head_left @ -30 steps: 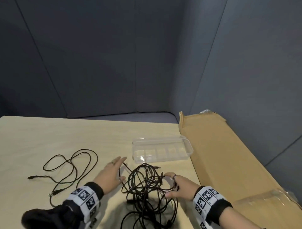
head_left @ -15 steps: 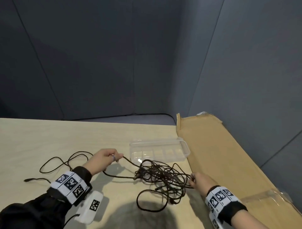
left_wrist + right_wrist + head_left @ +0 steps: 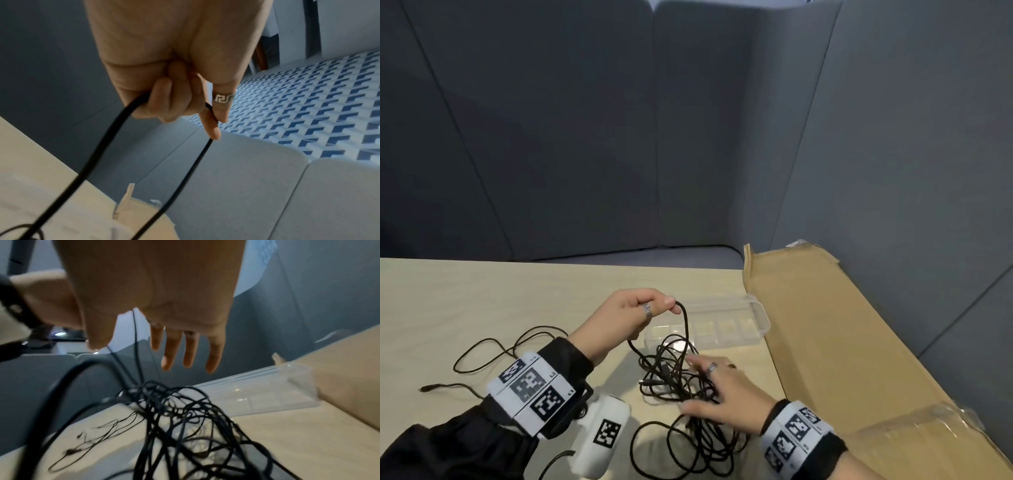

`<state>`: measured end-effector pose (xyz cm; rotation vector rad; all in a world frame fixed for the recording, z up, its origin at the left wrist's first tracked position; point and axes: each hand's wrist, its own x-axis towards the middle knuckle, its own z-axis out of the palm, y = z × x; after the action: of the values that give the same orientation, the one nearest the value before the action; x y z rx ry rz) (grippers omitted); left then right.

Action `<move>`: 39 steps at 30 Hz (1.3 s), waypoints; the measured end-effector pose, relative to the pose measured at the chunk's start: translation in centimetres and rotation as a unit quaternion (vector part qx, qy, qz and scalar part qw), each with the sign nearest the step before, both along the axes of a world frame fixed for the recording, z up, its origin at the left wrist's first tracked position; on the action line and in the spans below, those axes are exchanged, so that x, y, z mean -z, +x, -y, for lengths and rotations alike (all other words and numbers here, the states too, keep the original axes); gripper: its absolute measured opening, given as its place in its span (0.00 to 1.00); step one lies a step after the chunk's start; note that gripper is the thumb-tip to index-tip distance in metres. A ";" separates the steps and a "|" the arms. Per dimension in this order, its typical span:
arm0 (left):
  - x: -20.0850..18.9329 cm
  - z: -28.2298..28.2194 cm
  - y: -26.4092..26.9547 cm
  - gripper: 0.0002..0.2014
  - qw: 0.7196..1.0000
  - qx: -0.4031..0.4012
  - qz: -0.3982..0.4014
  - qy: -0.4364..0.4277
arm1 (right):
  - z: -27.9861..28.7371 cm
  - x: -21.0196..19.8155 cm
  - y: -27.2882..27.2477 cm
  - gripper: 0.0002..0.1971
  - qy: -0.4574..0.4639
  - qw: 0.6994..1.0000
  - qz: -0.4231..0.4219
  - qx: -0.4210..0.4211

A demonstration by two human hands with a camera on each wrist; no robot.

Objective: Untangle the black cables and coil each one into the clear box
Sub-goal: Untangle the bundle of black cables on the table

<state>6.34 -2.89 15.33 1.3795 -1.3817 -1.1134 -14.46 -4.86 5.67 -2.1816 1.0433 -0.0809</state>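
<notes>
A tangle of black cables (image 3: 676,380) (image 3: 185,415) lies on the light wooden table in front of the clear box (image 3: 726,327) (image 3: 267,391). My left hand (image 3: 630,317) (image 3: 185,104) is raised above the table and pinches a loop of one black cable (image 3: 684,325) (image 3: 115,139) that runs down into the tangle. My right hand (image 3: 717,387) (image 3: 174,344) hovers over the tangle's right side with fingers stretched out and holds nothing. A separate black cable (image 3: 493,356) lies loose on the table to the left.
A long flat cardboard box (image 3: 842,342) lies along the table's right edge, right behind the clear box. Grey partition walls (image 3: 619,137) close off the back and right. The table (image 3: 465,301) stretches away to the left and back.
My left hand has lifted the pinched cable loop up and toward the box. My right hand has let go of the tangle's right edge, opened and moved left over the tangle.
</notes>
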 end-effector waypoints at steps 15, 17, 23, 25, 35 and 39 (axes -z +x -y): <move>7.8 -1.6 0.6 0.41 0.991 0.078 0.101 0.051 | 1.2 -2.1 -1.1 0.11 0.305 0.862 0.367 0.169; 8.2 -1.7 0.3 0.38 0.986 0.122 0.105 0.052 | 1.0 -1.7 -1.4 0.11 0.359 0.814 0.402 0.217; 8.6 -1.2 0.2 0.31 0.981 0.090 0.169 0.037 | 1.0 -1.8 -2.4 0.09 0.440 0.724 0.472 0.243; 8.7 -1.1 0.1 0.23 0.984 0.087 0.150 0.036 | 0.9 -1.6 -2.6 0.09 0.442 0.728 0.463 0.246; 4.5 -1.3 -1.1 0.02 0.996 0.057 0.005 0.064 | 3.1 -0.7 -4.3 0.06 0.208 0.900 0.196 0.331; 1.9 -1.6 -2.3 0.02 0.993 0.081 0.080 0.009 | 2.2 -3.2 -3.5 0.32 -0.211 0.917 0.165 0.295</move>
<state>4.04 -1.32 13.46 1.4147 -1.6267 -1.1421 -17.97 -7.08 8.84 -2.0207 1.5455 -0.9964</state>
